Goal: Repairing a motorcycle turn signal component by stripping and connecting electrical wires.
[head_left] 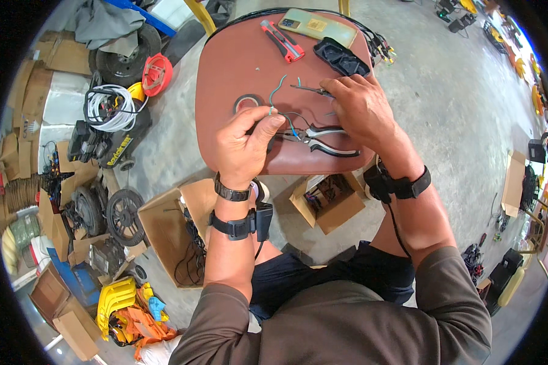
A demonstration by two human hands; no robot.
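Over a brown padded seat (225, 67), my left hand (245, 143) pinches a thin green wire (276, 92) between thumb and fingers. To the right, my right hand (360, 103) is closed around a slim dark pointed tool (310, 90) whose exact kind I cannot make out. A short green wire piece (299, 81) stands at the tool's tip. Between and below the hands lie pliers (330, 141) with black-and-white handles. A tape roll (248, 100) sits just beyond my left hand, partly hidden by it.
Toward the seat's far side are a red utility knife (282, 41), a phone (318, 27), a black plastic tray (342, 57) and bundled black cables (380, 50). Open cardboard boxes (164, 234) stand on the floor below. Wheels, coiled white cable (111, 108) and a red helmet (157, 74) are left.
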